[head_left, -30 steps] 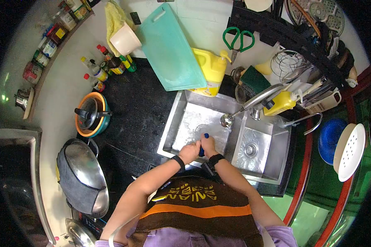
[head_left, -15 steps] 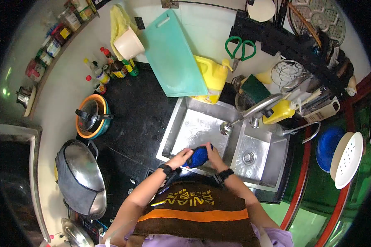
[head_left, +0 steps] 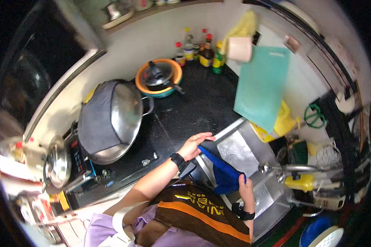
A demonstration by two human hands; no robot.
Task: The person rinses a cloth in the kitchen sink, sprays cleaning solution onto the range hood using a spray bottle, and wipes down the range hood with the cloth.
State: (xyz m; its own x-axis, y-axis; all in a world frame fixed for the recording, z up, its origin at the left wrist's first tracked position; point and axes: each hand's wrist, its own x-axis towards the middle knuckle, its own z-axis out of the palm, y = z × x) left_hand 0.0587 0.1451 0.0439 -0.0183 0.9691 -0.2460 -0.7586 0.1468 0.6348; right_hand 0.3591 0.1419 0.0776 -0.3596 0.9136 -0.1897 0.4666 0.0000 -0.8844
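Note:
A blue cloth [head_left: 222, 171] is spread between my two hands over the near edge of the sink [head_left: 237, 146]. My left hand [head_left: 193, 147] grips its upper left corner at the thumb, while the other fingers stretch out past the sink's rim. At the cloth's right end, my right hand [head_left: 246, 190] pinches it with the thumb on top. Each wrist wears a black band.
On the black counter [head_left: 193, 109] stand a large wok [head_left: 130, 119] draped with a grey cloth and an orange bowl [head_left: 177, 74] holding a lidded pan. A green cutting board [head_left: 261, 86] leans by a yellow jug [head_left: 276, 123]. The faucet [head_left: 301, 168] reaches over the sink.
The blue cloth has gone from bunched between my hands to opened out, as my hands moved apart. My view has turned left, toward the wok and stove.

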